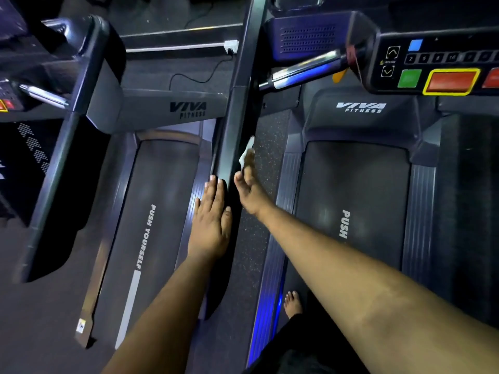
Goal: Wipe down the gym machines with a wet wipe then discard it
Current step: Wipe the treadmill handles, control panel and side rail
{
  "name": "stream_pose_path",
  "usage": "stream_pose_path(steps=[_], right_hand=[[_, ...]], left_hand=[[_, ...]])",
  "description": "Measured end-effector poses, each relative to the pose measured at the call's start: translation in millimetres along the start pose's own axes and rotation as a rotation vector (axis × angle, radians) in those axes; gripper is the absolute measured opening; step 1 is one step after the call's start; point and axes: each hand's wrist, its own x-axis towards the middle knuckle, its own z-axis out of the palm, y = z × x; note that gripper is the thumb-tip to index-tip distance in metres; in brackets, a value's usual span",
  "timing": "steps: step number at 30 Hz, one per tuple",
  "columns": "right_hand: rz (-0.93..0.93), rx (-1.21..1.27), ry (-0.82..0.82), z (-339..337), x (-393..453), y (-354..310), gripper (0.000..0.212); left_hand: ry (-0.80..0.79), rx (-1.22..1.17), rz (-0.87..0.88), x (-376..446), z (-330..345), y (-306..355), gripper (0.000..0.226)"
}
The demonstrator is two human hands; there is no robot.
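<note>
A dark upright arm (235, 136) of the left treadmill runs down the middle of the head view. My left hand (212, 211) lies flat against its left side, fingers straight. On the arm's right side, my right hand (249, 187) presses a white wet wipe (247, 151) onto the surface with extended fingers. Only the wipe's upper part shows above my fingertips.
The left treadmill belt (162, 201) reads "PUSH YOURSELF". The right treadmill belt (353, 201) sits under a console (437, 66) with green and red buttons and a chrome handle (305, 70). Speckled floor (266, 163) lies between them. A bare foot (293, 303) stands on the right treadmill's side rail.
</note>
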Motion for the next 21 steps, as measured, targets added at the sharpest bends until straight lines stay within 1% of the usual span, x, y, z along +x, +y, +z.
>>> stream_pose_path(steps=[1,4,6,8,10,12,13,14,16,17,18,21], right_hand=[[0.022,0.011,-0.017,9.0,-16.4,6.9,0.114],[-0.039,0.02,-0.079,42.0,-76.2,25.3,0.106],[-0.076,-0.011,-0.092,54.3,-103.6,36.8,0.103],[-0.089,-0.02,-0.086,49.2,-99.6,31.5,0.107],[-0.083,0.005,-0.052,37.3,-80.3,11.9,0.116],[-0.046,0.032,-0.002,27.3,-61.3,-5.8,0.127],[-0.02,0.033,0.007,23.6,-53.6,-8.7,0.127],[0.0,0.026,0.005,23.9,-54.8,-8.4,0.119],[0.032,0.034,-0.024,32.2,-70.5,3.2,0.085],[0.04,0.036,-0.028,40.2,-87.5,11.1,0.074],[0.048,0.038,-0.035,48.9,-104.3,18.9,0.07],[0.084,0.055,-0.075,83.2,-170.8,42.5,0.07]], left_hand=[[0.003,-0.009,0.001,-0.5,0.5,-0.8,0.062],[0.034,-0.063,-0.001,0.2,1.7,-5.8,0.062],[0.064,-0.105,-0.017,-5.5,1.7,-8.7,0.061],[0.074,-0.1,-0.003,-16.3,1.1,-12.5,0.06],[0.065,-0.059,0.036,-33.3,2.0,-17.2,0.06],[0.052,-0.039,0.031,-53.5,2.7,-20.2,0.059],[0.043,-0.039,0.016,-59.8,3.4,-20.6,0.059],[0.035,-0.034,0.009,-68.7,2.8,-20.9,0.06],[0.029,-0.027,0.0,-82.1,3.1,-22.7,0.061],[0.03,-0.025,0.003,-89.2,3.5,-24.6,0.062],[0.029,-0.028,-0.003,-91.4,3.9,-26.2,0.062],[0.04,-0.043,-0.012,-104.4,6.9,-30.7,0.063]])
